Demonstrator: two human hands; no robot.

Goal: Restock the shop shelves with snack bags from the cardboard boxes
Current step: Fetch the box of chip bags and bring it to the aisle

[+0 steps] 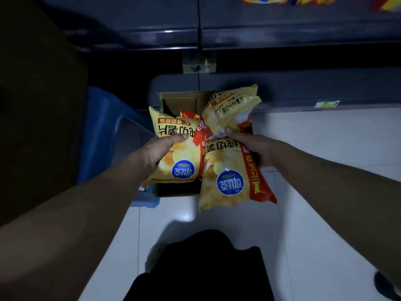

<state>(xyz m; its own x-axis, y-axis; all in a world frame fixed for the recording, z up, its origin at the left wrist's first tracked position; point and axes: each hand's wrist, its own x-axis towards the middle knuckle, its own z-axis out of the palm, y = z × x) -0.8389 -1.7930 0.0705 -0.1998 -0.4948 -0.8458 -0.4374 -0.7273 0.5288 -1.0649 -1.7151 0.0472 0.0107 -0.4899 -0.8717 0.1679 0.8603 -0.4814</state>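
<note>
Cardboard box (180, 102), open, beneath both hands. Left hand (159, 152): fingers curled round left chip bag (184, 158). Right hand (257, 147): fingers gripping right chip bag (227, 183); third chip bag (232, 107) just beyond its fingertips, over the box.

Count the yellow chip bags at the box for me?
3: left bag gripped by the left hand, right bag gripped by the right hand, far bag over the box, back right. Others may hide beneath.
</note>
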